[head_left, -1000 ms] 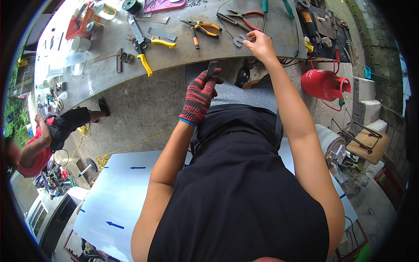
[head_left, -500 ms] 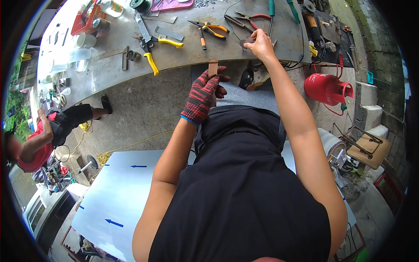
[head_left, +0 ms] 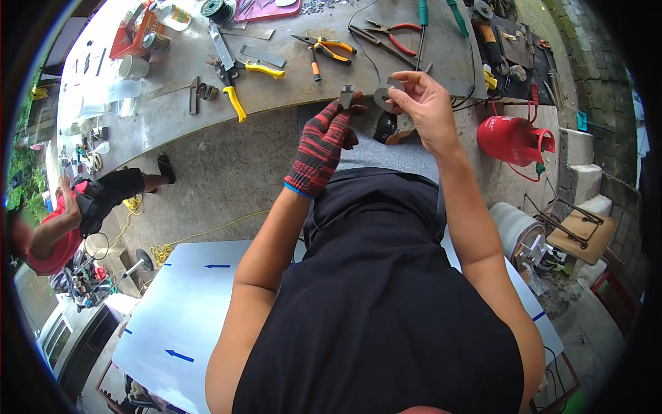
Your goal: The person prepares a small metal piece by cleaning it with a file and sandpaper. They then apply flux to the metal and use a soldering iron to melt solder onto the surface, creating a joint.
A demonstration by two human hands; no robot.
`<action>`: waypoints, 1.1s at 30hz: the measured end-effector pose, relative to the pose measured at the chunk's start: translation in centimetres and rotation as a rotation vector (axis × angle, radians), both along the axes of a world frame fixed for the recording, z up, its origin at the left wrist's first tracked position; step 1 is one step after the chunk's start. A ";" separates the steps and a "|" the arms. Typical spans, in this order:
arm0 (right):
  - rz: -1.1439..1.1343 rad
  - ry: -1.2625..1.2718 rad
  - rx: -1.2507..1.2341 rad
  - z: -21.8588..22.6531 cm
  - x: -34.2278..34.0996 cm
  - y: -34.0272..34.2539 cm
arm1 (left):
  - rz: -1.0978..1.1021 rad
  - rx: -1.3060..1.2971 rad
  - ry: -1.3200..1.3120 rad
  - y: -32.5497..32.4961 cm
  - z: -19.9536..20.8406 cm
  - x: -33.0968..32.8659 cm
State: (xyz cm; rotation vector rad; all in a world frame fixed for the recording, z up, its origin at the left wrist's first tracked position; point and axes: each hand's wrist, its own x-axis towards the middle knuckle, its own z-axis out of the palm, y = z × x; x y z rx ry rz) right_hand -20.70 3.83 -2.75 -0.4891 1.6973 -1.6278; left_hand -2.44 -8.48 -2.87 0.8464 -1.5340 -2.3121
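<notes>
My left hand (head_left: 324,141), in a red and black striped glove, pinches a small bent metal piece (head_left: 346,97) just off the near edge of the metal workbench (head_left: 269,86). My bare right hand (head_left: 425,107) is closed on a flat grey metal piece with a rounded end (head_left: 381,99), held between thumb and fingers. The two pieces are close together but apart. On the bench beyond lie orange-handled pliers (head_left: 325,48), an orange-handled screwdriver (head_left: 315,65), red-handled pliers (head_left: 396,33) and yellow-handled snips (head_left: 233,90).
A red gas cylinder (head_left: 507,136) stands to the right of the bench. At the far left is another person (head_left: 62,221) in red and black. White sheets with blue arrows (head_left: 179,303) lie behind me. Cups (head_left: 132,67) and a red basket (head_left: 129,38) stand on the bench's left.
My right hand has come back from over the bench toward my left hand, bringing the flat metal piece beside the bent one. My left hand has turned its piece and shifted slightly right.
</notes>
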 end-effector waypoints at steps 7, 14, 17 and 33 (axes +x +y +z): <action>0.058 0.093 0.107 2.0 1.2 1.2 | -0.074 0.050 -0.062 1.0 -0.7 -0.5; 0.145 0.108 0.200 3.3 1.0 2.1 | -0.189 -0.040 -0.033 1.0 0.6 -0.2; 0.151 0.096 0.197 3.6 1.1 2.2 | -0.212 -0.096 -0.022 1.3 0.5 0.0; -0.012 -0.075 -0.004 1.7 1.7 2.8 | -0.114 0.107 -0.066 1.9 0.4 -0.3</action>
